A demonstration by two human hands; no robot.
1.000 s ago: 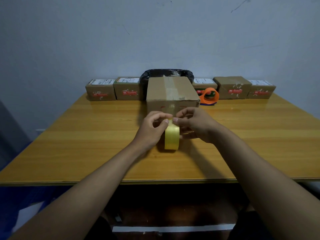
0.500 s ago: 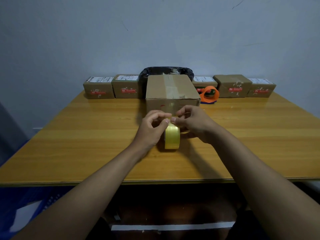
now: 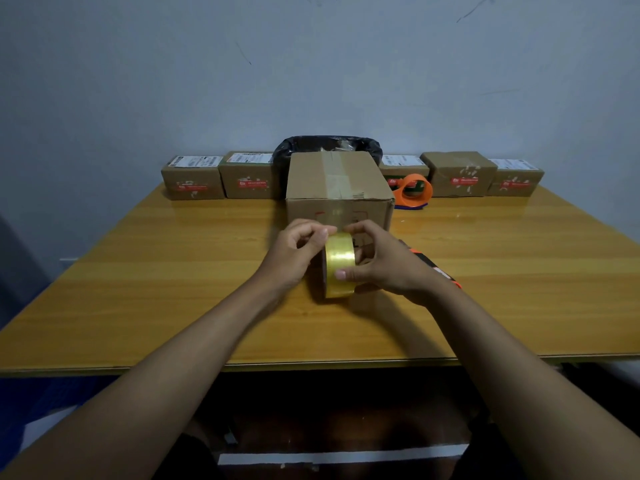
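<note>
Surface (image 3: pixel 138 289) of yellow wood carries a taped cardboard box (image 3: pixel 337 181) at its middle, with a row of small parcels (image 3: pixel 192 183) along the wall behind it. Just in front of the box, the left hand (image 3: pixel 294 252) curls in from one side and the right hand (image 3: pixel 384 263) from the other. Both grip a roll of yellow tape (image 3: pixel 340 265) standing on edge between them: left fingertips pinch its top, right thumb presses its near face.
</note>
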